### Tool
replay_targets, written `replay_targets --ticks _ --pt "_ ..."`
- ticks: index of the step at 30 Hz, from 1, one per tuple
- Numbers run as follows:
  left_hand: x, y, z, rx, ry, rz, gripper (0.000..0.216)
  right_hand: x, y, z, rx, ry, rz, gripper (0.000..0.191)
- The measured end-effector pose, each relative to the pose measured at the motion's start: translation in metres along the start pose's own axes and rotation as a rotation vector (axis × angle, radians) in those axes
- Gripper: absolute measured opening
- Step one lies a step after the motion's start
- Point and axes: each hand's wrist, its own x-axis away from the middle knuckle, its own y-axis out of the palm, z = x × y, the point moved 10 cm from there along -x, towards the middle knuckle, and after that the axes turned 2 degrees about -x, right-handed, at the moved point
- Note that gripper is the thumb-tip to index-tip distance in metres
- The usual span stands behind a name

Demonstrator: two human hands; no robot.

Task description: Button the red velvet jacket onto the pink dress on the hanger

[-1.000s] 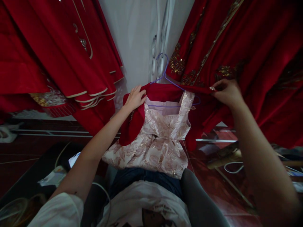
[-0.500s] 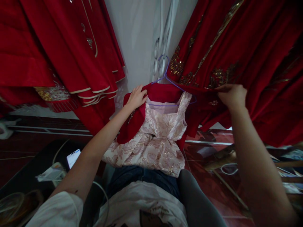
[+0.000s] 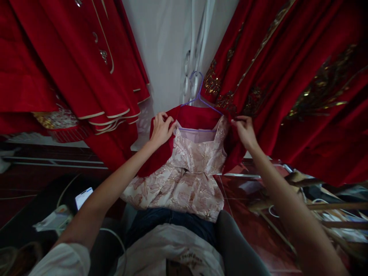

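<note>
A pale pink and gold brocade dress (image 3: 198, 157) hangs on a purple hanger (image 3: 199, 96), its skirt draped over my lap. Around the dress's shoulders lies a small red jacket (image 3: 198, 117), spread behind the neckline and down both sides. My left hand (image 3: 161, 129) grips the jacket at the left shoulder, fingers bent over the cloth. At the right shoulder my right hand (image 3: 243, 130) pinches the jacket's edge between thumb and fingers. The hanger's hook meets the white metal fittings above.
Red garments with pale trim (image 3: 115, 88) hang at left, and red ones with gold embroidery (image 3: 287, 84) at right. A phone (image 3: 83, 197) and a plastic packet (image 3: 53, 220) lie on a dark surface at left. A wooden rack (image 3: 339, 207) stands at lower right.
My right hand has moved left, from the outstretched red cloth to the dress's right shoulder. The red cloth there has come in with it. My left hand stays at the left shoulder.
</note>
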Motion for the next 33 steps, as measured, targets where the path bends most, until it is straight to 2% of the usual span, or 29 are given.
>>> replay_targets --ticks 2,3,5,7,9,12,14,16,19,22,26,31,33 --pt "0.001 0.0 -0.011 0.094 -0.075 -0.032 0.027 0.003 0.016 -0.018 0.112 -0.14 -0.055 0.048" --pt "0.001 -0.001 -0.016 0.139 -0.104 -0.042 0.026 0.005 0.02 -0.024 0.179 -0.189 -0.056 0.048" --pt "0.001 -0.004 -0.023 0.216 -0.123 -0.034 0.02 0.005 0.018 -0.034 0.277 -0.263 0.019 0.032" --pt "-0.001 -0.006 -0.025 0.287 -0.084 -0.028 0.017 0.005 0.012 -0.039 0.31 -0.317 0.106 0.023" --pt "-0.002 -0.001 -0.026 0.364 -0.06 -0.05 0.022 0.005 0.016 -0.037 0.298 -0.339 0.094 0.02" --pt "-0.006 0.013 -0.028 0.489 -0.152 -0.045 0.02 0.009 0.041 -0.027 0.174 -0.257 -0.045 0.018" --pt "-0.009 0.023 -0.02 0.564 -0.235 -0.014 0.015 0.019 0.063 -0.029 0.031 -0.202 -0.108 0.02" --pt "-0.012 0.034 -0.001 0.62 -0.275 -0.01 0.014 0.031 0.085 -0.042 -0.137 -0.195 -0.134 0.025" --pt "-0.014 0.045 0.038 0.665 -0.226 -0.054 0.014 0.049 0.124 -0.063 -0.402 -0.171 -0.252 0.031" --pt "-0.006 0.049 0.052 0.701 -0.213 -0.068 0.017 0.061 0.145 -0.068 -0.589 -0.064 -0.308 0.036" --pt "0.009 0.052 0.037 0.837 -0.261 -0.098 0.025 0.069 0.145 -0.062 -0.717 0.063 -0.295 0.036" --pt "0.018 0.049 0.023 1.008 -0.31 -0.098 0.03 0.079 0.143 -0.074 -0.743 0.016 -0.39 0.044" --pt "0.02 0.049 0.018 1.076 -0.359 -0.069 0.031 0.081 0.142 -0.074 -0.732 0.003 -0.383 0.044"
